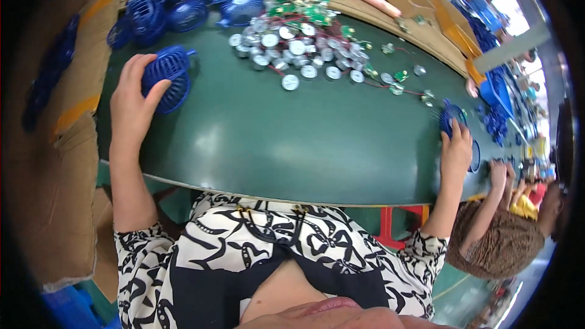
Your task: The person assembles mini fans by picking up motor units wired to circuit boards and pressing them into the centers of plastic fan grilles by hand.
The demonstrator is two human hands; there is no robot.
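Grips half-closed, the left hand point(135, 88) holds a slatted blue plastic cage point(166, 73), the right hand point(458, 146) a second blue cage point(450, 111); round silver wired discs point(297, 47) lie far-centre, apparently unassembled.

1 blue slatted casing point(172, 72) lies left, another blue casing point(450, 113) right.

Free tabletop point(274, 134), motor heap point(297, 47) beyond

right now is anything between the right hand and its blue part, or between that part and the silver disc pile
Nothing visible comes between the right hand and the blue part; the hand touches it. Toward the silver disc pile, small green boards and red wires lie in between.
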